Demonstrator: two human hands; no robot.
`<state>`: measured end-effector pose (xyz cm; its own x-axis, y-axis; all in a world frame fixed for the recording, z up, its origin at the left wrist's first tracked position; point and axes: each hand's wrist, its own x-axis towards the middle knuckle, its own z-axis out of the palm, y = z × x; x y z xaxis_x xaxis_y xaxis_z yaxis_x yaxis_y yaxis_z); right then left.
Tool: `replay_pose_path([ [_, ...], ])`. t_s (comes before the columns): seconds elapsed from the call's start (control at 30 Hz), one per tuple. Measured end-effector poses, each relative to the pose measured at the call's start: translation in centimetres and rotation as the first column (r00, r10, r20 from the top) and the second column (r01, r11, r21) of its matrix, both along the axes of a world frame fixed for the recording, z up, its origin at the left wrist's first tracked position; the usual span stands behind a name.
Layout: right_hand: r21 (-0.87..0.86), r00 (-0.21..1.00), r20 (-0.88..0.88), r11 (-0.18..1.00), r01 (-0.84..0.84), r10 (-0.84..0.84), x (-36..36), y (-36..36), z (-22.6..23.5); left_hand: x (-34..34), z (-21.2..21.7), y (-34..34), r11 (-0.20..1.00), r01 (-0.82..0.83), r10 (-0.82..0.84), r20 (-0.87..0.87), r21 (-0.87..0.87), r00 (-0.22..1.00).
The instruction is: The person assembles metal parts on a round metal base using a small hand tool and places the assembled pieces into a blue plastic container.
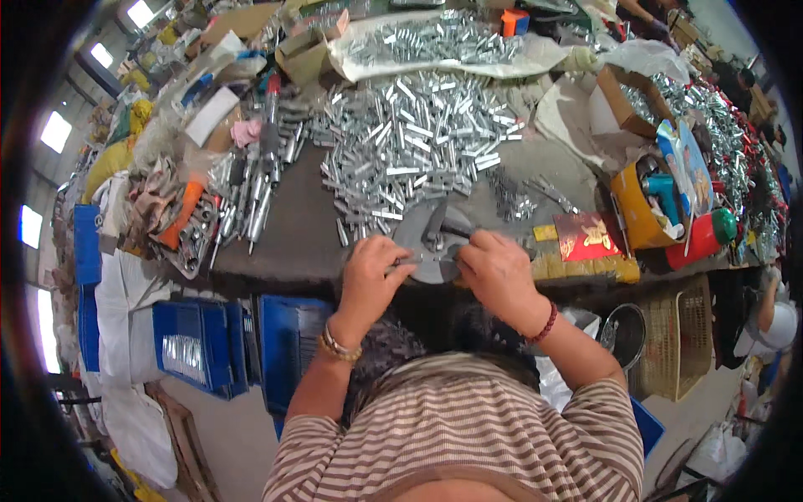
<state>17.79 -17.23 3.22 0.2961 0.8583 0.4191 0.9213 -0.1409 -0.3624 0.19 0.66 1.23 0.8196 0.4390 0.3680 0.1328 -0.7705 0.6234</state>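
My left hand (374, 269) is closed in a pinch at the left edge of a round grey metal plate (430, 273). A small metal part seems to be between its fingertips, too small to name. Across the plate, my right hand (500, 272) is closed at the handle end of what looks like a small dark hammer (452, 227), its head over the plate's far part. The palm hides the rest of that grip. Just beyond the plate spreads a large heap of silvery metal tubes (410, 138).
Tools and long metal rods (261, 197) lie at left, beside an orange-handled tool (184, 213). On the right are a red envelope (587, 237), a yellow box (633, 201) and a red bottle with a green cap (701, 241). Blue bins (288, 339) and a beige basket (679, 343) stand below the table edge.
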Motion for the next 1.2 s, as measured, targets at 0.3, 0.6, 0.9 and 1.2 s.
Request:
replay_pose_path([
  [0.3, 0.078, 0.995, -0.046, 0.994, -0.082, 0.086, 0.3, 0.8, -0.2, 0.2, 0.5, 0.1, 1.0, -0.007, 0.007, -0.006, -0.03, 1.0],
  [0.6, 0.054, 0.989, 0.024, 0.988, -0.147, 0.146, 0.5, 1.1, -0.4, -0.2, 0.5, -0.4, 0.998, -0.046, 0.046, -0.006, -0.04, 0.999],
  [0.9, 0.051, 0.987, 0.038, 0.986, -0.158, 0.156, 0.6, 1.5, -0.9, 0.1, -0.1, -0.3, 0.998, -0.03, 0.033, 0.044, -0.063, 0.999],
  [1.2, 0.095, 0.979, 0.037, 0.975, -0.202, 0.199, 0.8, 2.0, -1.6, 0.0, -0.8, -0.4, 0.994, 0.001, 0.002, 0.029, -0.11, 1.0],
])
